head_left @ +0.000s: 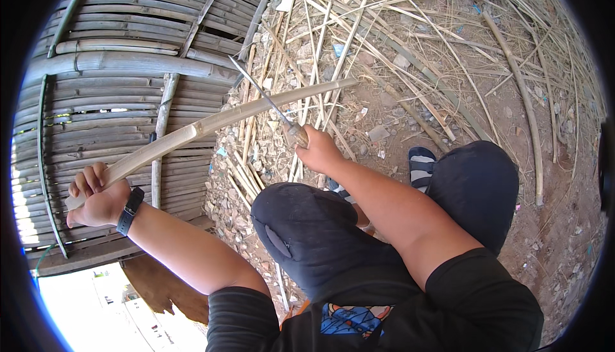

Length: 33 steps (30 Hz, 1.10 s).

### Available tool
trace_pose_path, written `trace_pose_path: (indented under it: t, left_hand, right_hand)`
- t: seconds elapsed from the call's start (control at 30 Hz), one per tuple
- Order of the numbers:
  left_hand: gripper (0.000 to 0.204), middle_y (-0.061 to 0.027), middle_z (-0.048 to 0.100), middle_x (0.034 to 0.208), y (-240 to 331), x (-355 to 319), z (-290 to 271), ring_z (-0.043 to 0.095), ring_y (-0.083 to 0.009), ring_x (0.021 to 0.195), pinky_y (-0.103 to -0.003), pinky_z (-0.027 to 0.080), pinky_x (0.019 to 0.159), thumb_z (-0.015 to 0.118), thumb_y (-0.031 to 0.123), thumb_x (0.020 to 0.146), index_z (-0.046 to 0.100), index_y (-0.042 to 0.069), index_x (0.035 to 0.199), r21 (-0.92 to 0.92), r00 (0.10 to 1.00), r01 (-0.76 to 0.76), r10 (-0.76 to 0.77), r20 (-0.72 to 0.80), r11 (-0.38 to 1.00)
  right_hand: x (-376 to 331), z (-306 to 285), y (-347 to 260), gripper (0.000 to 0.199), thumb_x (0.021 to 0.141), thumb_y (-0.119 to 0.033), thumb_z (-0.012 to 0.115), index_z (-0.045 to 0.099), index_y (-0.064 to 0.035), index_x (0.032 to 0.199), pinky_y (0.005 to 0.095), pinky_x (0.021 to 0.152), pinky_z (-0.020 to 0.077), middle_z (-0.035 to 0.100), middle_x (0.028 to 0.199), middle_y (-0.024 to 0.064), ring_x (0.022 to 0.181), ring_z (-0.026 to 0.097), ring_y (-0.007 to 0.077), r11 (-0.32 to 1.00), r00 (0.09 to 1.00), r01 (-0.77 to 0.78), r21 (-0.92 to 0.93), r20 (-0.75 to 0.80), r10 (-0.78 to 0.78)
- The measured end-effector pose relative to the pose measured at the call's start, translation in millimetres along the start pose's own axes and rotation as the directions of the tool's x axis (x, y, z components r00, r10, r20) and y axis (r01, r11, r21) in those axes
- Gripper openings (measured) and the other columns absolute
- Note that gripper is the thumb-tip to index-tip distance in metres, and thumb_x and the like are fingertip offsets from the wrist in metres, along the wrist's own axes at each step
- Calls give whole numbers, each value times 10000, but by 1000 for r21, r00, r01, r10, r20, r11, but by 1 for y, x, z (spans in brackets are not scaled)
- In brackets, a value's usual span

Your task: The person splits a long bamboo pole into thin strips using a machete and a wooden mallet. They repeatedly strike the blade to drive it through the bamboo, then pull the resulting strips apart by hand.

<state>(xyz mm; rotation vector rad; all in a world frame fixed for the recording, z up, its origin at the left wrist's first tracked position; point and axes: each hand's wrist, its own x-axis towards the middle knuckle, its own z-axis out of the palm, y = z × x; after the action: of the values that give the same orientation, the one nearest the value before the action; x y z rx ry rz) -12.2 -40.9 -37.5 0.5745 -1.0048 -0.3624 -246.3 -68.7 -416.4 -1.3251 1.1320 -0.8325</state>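
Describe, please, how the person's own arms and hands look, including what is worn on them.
The left hand and the right hand are both without gloves. A dark wristband, perhaps a watch strap, circles the left wrist; nothing shows on the right wrist. The left sleeve and right sleeve are black and short, leaving the forearms uncovered.

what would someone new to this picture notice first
Probably the long split bamboo piece slanting across the left and centre, its near end gripped by the left hand. Next comes the slim knife in the right hand, its blade crossing the bamboo in view. Behind, a slatted bamboo wall fills the upper left.
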Motion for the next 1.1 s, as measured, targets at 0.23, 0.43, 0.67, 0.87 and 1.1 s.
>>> trace_pose_path:
  t: [0.23,0.43,0.67,0.87,1.1]
  left_hand:
    - [728,31,334,576,-2,-1,13,232,-114,460,-259,203,452,355,863,859,468,154,735,69,999,1,2,-42,998]
    - [743,29,337,576,-9,-9,43,236,-115,461,-255,195,454,316,864,867,465,147,740,199,985,-62,91,-143,978]
    - [728,28,336,582,-6,-15,51,234,-122,460,-257,192,449,277,835,901,444,143,750,208,982,-65,99,-159,976]
    - [710,27,328,603,-16,-22,80,226,-127,471,-260,182,453,255,813,920,427,143,754,370,919,-82,213,-331,925]
    - [695,23,301,616,-15,-24,80,217,-139,490,-263,178,457,232,785,942,415,136,775,422,894,-66,242,-378,904]
  right_hand:
    - [-3,10,-46,415,809,-172,698,600,22,1162,438,730,521,674,837,232,782,677,382,981,978,184,68,86,-189]
    - [0,1,-28,476,814,-188,690,592,-12,1245,414,689,526,677,837,214,735,690,337,967,957,252,27,143,-253]
    - [-3,-1,-39,532,826,-203,706,560,20,1286,425,712,531,681,842,256,792,701,350,979,970,205,-8,133,-202]
    - [-7,9,-37,348,810,-193,691,581,10,1070,496,732,512,657,809,261,817,663,436,987,998,62,150,6,-64]
    - [-13,4,-39,394,800,-186,702,587,-1,1128,490,758,528,665,796,259,826,673,438,974,964,220,52,144,-225]
